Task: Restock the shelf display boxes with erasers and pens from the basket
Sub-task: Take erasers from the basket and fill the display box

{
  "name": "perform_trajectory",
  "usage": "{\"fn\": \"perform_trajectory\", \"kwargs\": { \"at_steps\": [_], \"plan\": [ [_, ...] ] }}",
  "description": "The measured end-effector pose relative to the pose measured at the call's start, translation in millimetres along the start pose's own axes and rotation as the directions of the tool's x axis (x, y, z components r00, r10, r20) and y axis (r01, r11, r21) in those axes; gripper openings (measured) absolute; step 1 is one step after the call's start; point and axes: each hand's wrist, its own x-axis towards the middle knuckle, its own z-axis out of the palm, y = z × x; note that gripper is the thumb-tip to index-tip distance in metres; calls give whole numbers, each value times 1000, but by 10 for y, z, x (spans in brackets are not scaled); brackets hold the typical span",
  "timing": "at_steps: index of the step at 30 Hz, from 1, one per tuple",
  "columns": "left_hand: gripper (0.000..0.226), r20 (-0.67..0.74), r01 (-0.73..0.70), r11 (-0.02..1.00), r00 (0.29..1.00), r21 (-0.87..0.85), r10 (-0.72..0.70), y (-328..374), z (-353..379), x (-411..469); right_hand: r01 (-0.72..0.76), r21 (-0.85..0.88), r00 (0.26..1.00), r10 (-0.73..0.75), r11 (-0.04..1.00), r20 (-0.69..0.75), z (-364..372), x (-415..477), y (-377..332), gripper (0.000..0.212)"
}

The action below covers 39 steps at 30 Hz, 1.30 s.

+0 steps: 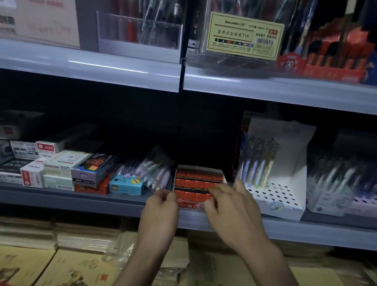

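At the front edge of the middle shelf (65,199), a little right of its centre, stood the eraser box (191,205), an open card tray with a red and white printed front wall. Rows of orange-red erasers (198,179) filled it, packed side by side. Both hands were at its front.

The left hand (160,206) was at the box's front left corner with its fingers curled tight and the thumb tucked against them. Whether it pinched the card or merely touched it could not be told. The right hand (230,204) lay over the front right part of the box, fingers bent down onto the nearest row of erasers and thumb against the front wall, gripping the box there.

Just beside the box on the right stood a white pen box (276,195) with a perforated base and a raised back flap, a few pens (258,162) upright in its rear left corner. On the left, a clear packet (156,169) of pastel pens leaned near a blue carton (126,186). Above, the upper shelf (98,68) carried a clear holder bearing a yellow label (244,35).
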Motion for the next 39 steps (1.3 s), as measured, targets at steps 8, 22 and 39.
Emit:
{"fn": "perform_trajectory", "kwargs": {
  "at_steps": [8,22,39],
  "plan": [
    [24,-75,-36,997,997,-63,31,57,-63,1,-12,23,1000,13,1000,-16,4,-30,26,44],
    [30,198,113,700,979,-705,41,373,-31,-40,357,444,927,-255,822,-274,-307,-209,-275,44],
    [20,-33,-188,978,981,94,192,177,-138,39,253,276,895,-117,927,-430,-244,44,-267,22]
  ]
}}
